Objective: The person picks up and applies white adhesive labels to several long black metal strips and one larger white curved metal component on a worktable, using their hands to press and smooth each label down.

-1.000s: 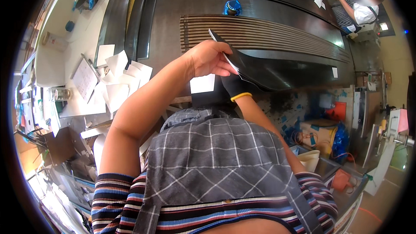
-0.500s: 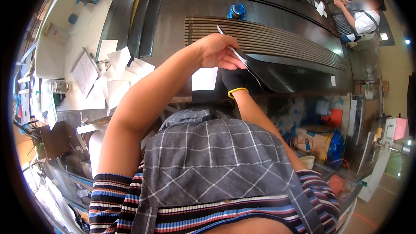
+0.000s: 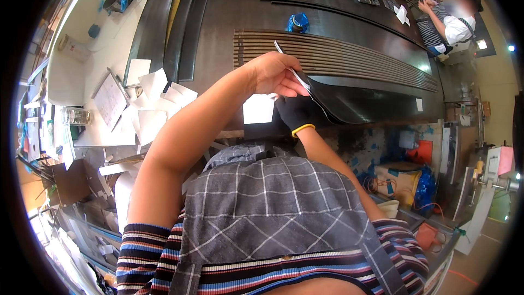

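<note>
My bare left hand (image 3: 277,75) pinches the raised left edge of a long black flexible sheet (image 3: 376,102). White layers show along that curled edge. Just beneath the edge is my right hand (image 3: 301,113), in a black glove with a yellow cuff. Its fingers look bent together by the sheet's underside and the corner of a white paper (image 3: 258,110); whatever they grip blends into the dark. That paper lies left of the glove, near the table's front edge. A small white slip (image 3: 419,104) rests on the sheet's far right end.
Long parallel brown strips (image 3: 333,61) lie beyond the sheet, with a blue-wrapped round object (image 3: 298,23) behind them. Loose white papers (image 3: 158,98) and a glass jar (image 3: 76,116) are at left. Dark long pieces (image 3: 185,27) lie farther back. Another person (image 3: 450,22) stands at far right.
My gloved right hand has come out from behind the sheet's edge, so its fingers show more. My left hand keeps its pinch. The whole view has shifted slightly.
</note>
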Available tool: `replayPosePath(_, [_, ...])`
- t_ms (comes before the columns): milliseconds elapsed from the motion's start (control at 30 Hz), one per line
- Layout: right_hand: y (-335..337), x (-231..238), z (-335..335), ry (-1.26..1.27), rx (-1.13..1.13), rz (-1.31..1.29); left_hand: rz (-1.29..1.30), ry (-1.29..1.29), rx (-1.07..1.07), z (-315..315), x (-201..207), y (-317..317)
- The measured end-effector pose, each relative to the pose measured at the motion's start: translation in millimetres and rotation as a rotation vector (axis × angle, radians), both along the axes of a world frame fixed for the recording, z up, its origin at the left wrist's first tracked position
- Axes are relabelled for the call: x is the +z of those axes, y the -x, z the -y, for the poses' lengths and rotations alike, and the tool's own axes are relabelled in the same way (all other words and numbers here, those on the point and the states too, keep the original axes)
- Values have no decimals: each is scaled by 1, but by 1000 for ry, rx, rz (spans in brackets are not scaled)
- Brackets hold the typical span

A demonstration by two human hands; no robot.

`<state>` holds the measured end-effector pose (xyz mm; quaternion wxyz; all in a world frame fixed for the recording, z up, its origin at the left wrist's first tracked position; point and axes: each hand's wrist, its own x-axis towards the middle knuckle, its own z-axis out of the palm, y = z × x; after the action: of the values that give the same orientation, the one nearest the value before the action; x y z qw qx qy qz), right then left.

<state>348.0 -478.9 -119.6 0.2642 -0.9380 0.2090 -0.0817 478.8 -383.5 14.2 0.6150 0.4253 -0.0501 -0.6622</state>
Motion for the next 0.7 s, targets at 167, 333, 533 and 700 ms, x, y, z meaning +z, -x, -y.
replayPosePath(167, [-1, -14, 1, -176, -107, 235, 21, -8, -15, -1, 4, 4])
replayPosePath(333, [8, -2, -18, 33, 78, 222, 37, -54, -13, -4, 10, 7])
replayPosePath(533, [-4, -12, -9, -161, -37, 567, 41, -39, -26, -4, 9, 7])
replayPosePath(700, [25, 15, -25, 185, 327, 52, 32, -25, -26, -6, 9, 4])
